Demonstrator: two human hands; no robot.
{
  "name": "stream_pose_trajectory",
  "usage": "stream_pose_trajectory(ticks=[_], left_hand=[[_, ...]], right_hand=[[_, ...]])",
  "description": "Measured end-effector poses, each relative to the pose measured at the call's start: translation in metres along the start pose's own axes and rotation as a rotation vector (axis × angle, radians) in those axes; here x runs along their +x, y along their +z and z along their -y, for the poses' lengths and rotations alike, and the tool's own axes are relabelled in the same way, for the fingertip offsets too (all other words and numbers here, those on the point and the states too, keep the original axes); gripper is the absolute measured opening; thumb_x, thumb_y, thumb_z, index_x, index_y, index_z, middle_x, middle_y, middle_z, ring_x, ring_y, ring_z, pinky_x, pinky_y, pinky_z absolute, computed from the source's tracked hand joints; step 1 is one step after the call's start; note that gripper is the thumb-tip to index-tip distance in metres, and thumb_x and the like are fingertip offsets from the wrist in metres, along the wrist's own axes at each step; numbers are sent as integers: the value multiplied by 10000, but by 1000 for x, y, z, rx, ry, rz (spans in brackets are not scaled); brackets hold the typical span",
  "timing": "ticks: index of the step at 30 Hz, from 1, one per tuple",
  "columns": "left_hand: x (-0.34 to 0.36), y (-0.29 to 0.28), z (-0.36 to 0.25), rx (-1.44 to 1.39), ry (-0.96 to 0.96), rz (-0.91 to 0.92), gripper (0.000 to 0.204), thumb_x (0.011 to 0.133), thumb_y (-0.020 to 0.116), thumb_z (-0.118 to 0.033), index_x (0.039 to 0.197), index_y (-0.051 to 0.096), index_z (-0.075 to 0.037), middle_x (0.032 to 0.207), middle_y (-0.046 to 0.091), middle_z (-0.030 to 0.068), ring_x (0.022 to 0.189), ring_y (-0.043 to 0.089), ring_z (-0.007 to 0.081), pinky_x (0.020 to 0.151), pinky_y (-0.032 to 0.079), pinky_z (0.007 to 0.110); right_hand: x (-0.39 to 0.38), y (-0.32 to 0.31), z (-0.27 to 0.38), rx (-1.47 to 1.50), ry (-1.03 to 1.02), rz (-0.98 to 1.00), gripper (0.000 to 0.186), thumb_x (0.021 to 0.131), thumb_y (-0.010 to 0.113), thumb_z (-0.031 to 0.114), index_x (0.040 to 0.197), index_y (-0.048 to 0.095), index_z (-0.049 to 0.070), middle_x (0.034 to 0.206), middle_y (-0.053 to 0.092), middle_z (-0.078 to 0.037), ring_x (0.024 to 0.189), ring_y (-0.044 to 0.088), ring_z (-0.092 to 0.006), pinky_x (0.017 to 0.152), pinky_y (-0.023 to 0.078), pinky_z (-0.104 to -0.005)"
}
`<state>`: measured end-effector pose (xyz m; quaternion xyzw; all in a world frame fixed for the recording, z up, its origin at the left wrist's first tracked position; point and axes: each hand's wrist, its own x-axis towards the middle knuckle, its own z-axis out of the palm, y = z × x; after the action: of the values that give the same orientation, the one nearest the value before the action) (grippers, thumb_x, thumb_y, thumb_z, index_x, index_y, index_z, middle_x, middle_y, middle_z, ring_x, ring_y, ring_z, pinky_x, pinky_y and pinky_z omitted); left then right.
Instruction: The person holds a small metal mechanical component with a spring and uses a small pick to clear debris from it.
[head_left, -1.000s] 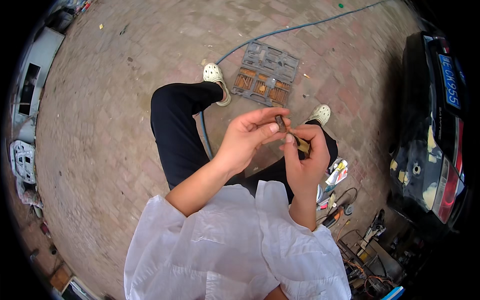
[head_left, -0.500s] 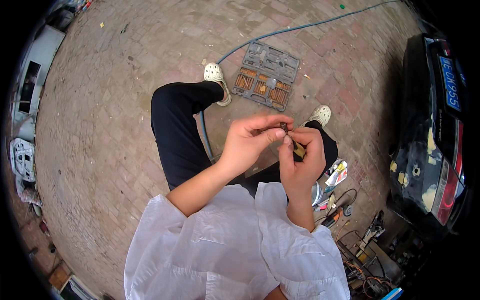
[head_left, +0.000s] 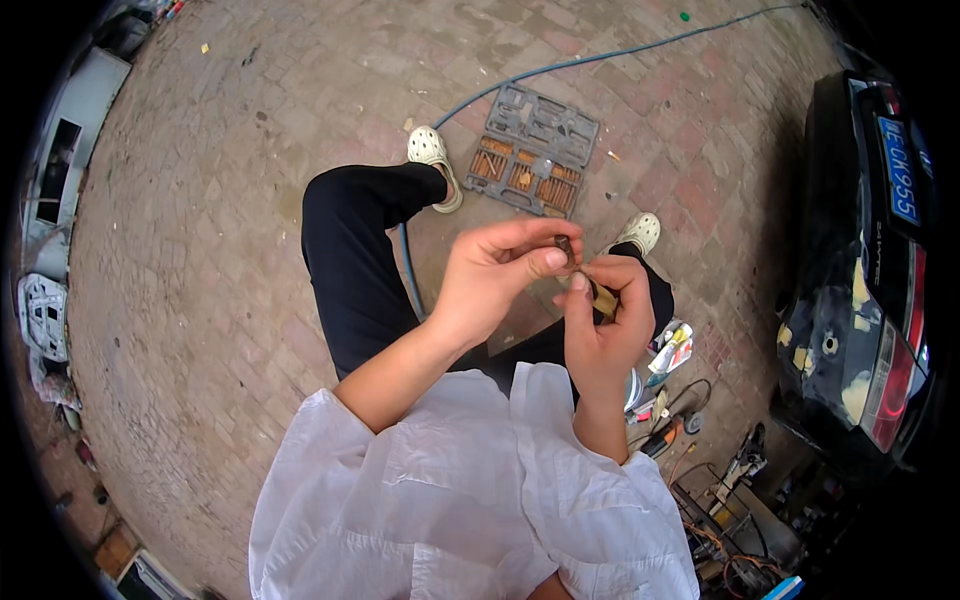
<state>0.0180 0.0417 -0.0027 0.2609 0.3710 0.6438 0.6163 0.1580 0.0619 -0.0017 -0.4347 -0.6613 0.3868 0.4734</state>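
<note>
two bare hands work close together in front of the person's body, their fingertips so near each other that it is hard to tell whether they touch. the left hand (head_left: 490, 268) pinches a small dark brown cylinder, seemingly metal (head_left: 563, 243), between thumb and fingers, one end tilted up and away. the right hand (head_left: 622, 308) has thumb and forefinger pinched at the cylinder's near end, and its curled fingers close around a tan, flexible-looking strip (head_left: 605, 300); the fingers hide much of it.

below the hands are the person's white short-sleeved shirt (head_left: 450, 490) and black trousers (head_left: 350, 250), knees spread wide. the feet, in cream clogs with round holes (head_left: 430, 150), rest on a floor of worn grey and reddish paving bricks (head_left: 220, 250).

beyond the hands, between the feet and slightly farther off, a grey plastic hinged case (head_left: 545, 120) lies open on the floor. its near half carries rows of rust-brown rods (head_left: 490, 165); its far half has moulded hollows. a blue hose (head_left: 600, 58) curves past its far left corner and off to the far right.

at right stands the rear of a black car (head_left: 835, 310) with pale yellow patches and a red tail light (head_left: 898, 385). nearer, on the right, lies a jumble of tools and cables (head_left: 745, 510). at far left is a pale metal panel (head_left: 88, 125).
</note>
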Motion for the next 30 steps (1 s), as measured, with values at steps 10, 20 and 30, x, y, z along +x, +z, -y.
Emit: stream_pose_trajectory(ticks=[10, 20, 30], left_hand=[[-3, -2, 1, 169, -19, -11, 237, 848, 631, 16, 1084, 650, 29, 1004, 662, 86, 909, 623, 140, 833, 498, 267], [-3, -5, 3, 141, -21, -31, 238, 846, 642, 2, 1083, 657, 19, 1009, 664, 66, 918, 610, 124, 836, 489, 264], [-2, -6, 1, 177, -43, -15, 236, 854, 645, -18, 1087, 653, 19, 1022, 668, 64, 934, 605, 119, 850, 483, 259]], right_hand=[[2, 0, 6, -30, 23, 51, 152, 775, 649, -5, 875, 535, 8, 864, 597, -121, 728, 596, -226, 644, 480, -298], [3, 1, 5, -54, 7, 96, 146, 779, 643, 5, 869, 529, 7, 866, 596, -127, 747, 604, -256, 653, 489, -316], [3, 0, 4, -46, 51, 112, 129, 789, 639, 1, 866, 535, 3, 862, 596, -122, 744, 607, -236, 654, 489, -305]])
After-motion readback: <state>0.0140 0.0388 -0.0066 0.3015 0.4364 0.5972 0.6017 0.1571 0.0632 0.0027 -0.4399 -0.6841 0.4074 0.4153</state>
